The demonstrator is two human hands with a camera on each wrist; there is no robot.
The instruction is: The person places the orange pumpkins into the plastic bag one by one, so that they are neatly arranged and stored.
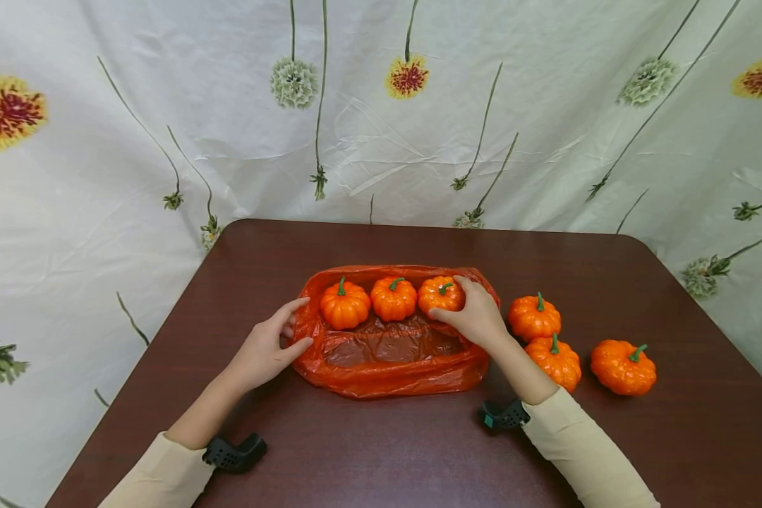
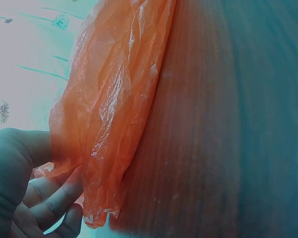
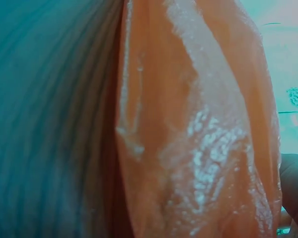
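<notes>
Your left hand (image 1: 263, 353) is spread wide, fingertips touching the left end of the orange plastic bag (image 1: 394, 382) on the surface (image 1: 368, 451). Inside the bag, along its far side, sit a left pumpkin (image 1: 345, 306), a middle pumpkin (image 1: 394, 300) and a third pumpkin (image 1: 438, 298), which your right hand (image 1: 480, 316) holds between thumb and fingers. Right of the bag stand two close-set pumpkins (image 1: 535, 319), then an outermost pumpkin (image 1: 619, 368), tilted, farther from the bag.

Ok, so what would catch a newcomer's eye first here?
Likely the orange-red bag, mid-table, with three pumpkins in a row inside. The right hand grips the rightmost pumpkin, while the left hand touches the bag's left end. Three more pumpkins sit on the table to the right.
</notes>
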